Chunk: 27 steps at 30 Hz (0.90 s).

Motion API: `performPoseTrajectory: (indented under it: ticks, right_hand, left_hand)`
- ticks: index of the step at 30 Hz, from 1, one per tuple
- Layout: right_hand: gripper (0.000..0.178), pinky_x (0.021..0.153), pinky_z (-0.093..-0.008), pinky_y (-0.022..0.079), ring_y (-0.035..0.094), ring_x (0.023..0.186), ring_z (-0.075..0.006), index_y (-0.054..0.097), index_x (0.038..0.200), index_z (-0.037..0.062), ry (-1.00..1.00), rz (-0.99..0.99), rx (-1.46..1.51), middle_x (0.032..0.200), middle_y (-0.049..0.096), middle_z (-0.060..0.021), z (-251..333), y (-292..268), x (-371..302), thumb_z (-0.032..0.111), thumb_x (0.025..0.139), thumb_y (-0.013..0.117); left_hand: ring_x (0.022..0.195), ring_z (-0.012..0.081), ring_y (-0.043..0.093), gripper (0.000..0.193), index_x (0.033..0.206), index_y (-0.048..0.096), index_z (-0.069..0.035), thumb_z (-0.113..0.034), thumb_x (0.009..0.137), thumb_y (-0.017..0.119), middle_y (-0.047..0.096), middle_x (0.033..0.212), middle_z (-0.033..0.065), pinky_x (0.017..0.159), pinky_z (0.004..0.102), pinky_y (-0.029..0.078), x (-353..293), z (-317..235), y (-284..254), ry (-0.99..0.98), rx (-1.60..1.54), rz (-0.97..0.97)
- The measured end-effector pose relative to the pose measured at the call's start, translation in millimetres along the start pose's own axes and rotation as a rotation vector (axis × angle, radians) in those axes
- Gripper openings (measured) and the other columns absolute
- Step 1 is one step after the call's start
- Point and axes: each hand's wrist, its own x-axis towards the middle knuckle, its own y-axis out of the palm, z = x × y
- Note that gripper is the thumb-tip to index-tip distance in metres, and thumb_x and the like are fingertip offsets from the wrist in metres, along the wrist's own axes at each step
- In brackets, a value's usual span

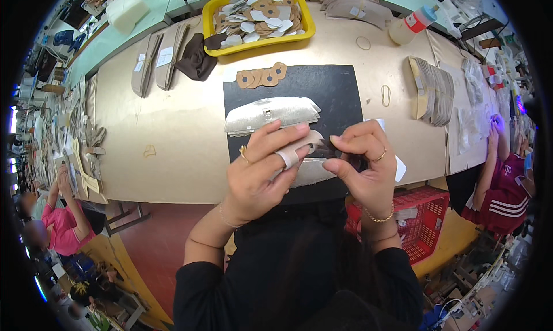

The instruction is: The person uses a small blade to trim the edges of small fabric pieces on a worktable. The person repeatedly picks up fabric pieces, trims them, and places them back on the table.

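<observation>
Far left, we log a co-worker in a pink top [69,233]. On the gold-toned surface [173,141], two labelled bundles [154,63] stand on a slant, a dark brown cloth [197,60] next to them.

Next, our left hand [252,175], over the black mat [343,92]: fingers curled, thumb drawn close to the forefinger, apparently pinching a pale piece [314,138]; the grip is partly hidden.

Beyond it, a yellow bin [311,25] heaped with small cut pieces, then a row of overlapping brown patches [262,77], then a silver stack [268,113], its long axis running left to right. A silvery panel [317,172] lies partly hidden below our hands.

Key relation, as we judge it: the pale piece sits at the left fingertips, in the gap between our hands, just left of the right fingers; its visible part slants up to the right. The left hand is nearer.

Our right hand [371,167]: thumb and forefinger part-open, tips facing the piece. Something dark shows between them; we cannot tell whether it is held.

Farther right: a capped bottle [403,31], a banded stack [435,92].
</observation>
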Motion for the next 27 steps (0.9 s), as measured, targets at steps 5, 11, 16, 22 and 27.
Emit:
performPoseTrajectory:
  ticks: [5, 11, 16, 22, 27]
  right_hand:
    - [0.028, 0.061, -0.0238, 0.045, 0.055, 0.073, -0.0117, 0.072, 0.096, 0.0034, -0.014, 0.166, -0.042, 0.09, 0.059, -0.0052, 5.8, -12.7, 10.6, 0.011, 0.072, 0.084]
    - [0.029, 0.063, -0.025, 0.045, 0.056, 0.074, -0.0132, 0.072, 0.097, 0.0027, -0.062, 0.243, -0.044, 0.089, 0.059, -0.0055, 7.6, -15.8, 20.9, 0.01, 0.071, 0.083]
    - [0.025, 0.063, -0.026, 0.046, 0.057, 0.074, -0.0141, 0.072, 0.094, 0.0021, -0.07, 0.241, -0.041, 0.087, 0.059, -0.006, 9.4, -15.5, 21.3, 0.008, 0.072, 0.082]
    - [0.021, 0.064, -0.0262, 0.046, 0.058, 0.074, -0.0142, 0.072, 0.09, 0.0016, -0.051, 0.235, -0.033, 0.085, 0.059, -0.0061, 8.2, -15.4, 19.4, 0.006, 0.072, 0.082]
    - [0.021, 0.064, -0.0261, 0.046, 0.058, 0.074, -0.0142, 0.072, 0.09, 0.0015, -0.041, 0.238, 0.011, 0.086, 0.059, -0.0061, 8.3, -15.8, 20.1, 0.007, 0.072, 0.082]
  left_hand:
    - [0.111, 0.0314, 0.065, 0.026, 0.096, 0.069, 0.003, 0.015, 0.073, 0.065, 0.057, 0.13, 0.0183, 0.092, 0.0373, 0.055, -1.8, 0.6, -2.0, -0.071, -0.28, 0.022]
    - [0.111, 0.0316, 0.065, 0.021, 0.09, 0.067, 0.004, 0.016, 0.073, 0.063, 0.055, 0.132, 0.0197, 0.093, 0.0372, 0.055, -0.8, 4.4, -2.9, -0.085, -0.36, 0.047]
    - [0.109, 0.0306, 0.066, 0.021, 0.09, 0.068, 0.003, 0.015, 0.074, 0.063, 0.056, 0.131, 0.0205, 0.092, 0.0368, 0.056, 1.4, 4.9, -3.6, -0.084, -0.359, 0.055]
    - [0.111, 0.0319, 0.065, 0.023, 0.09, 0.069, 0.001, 0.015, 0.073, 0.063, 0.06, 0.124, 0.0226, 0.098, 0.039, 0.05, 2.2, 0.4, -6.9, -0.146, -0.366, 0.089]
    - [0.112, 0.0306, 0.064, 0.022, 0.089, 0.07, -0.001, 0.012, 0.072, 0.064, 0.063, 0.119, 0.0224, 0.099, 0.0389, 0.049, 2.7, 0.9, -7.7, -0.171, -0.417, 0.087]
